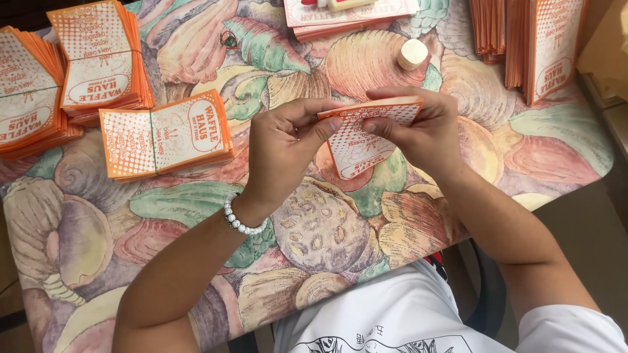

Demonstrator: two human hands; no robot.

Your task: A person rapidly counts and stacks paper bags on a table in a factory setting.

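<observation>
Both hands hold one orange-and-white printed paper sleeve (366,140) above the table's middle. My left hand (284,147) pinches its left edge with thumb and fingers; a white bead bracelet sits on that wrist. My right hand (418,131) grips the sleeve's upper right part, fingers curled over the top edge. The sleeve is bent, its lower part hanging toward me.
The table carries a seashell-patterned cloth (314,229). Stacks of the same orange sleeves lie at the left (167,134), far left (29,91), upper left (98,59), top centre (347,16) and upper right (543,46). A small cream round cap (413,53) sits near the top.
</observation>
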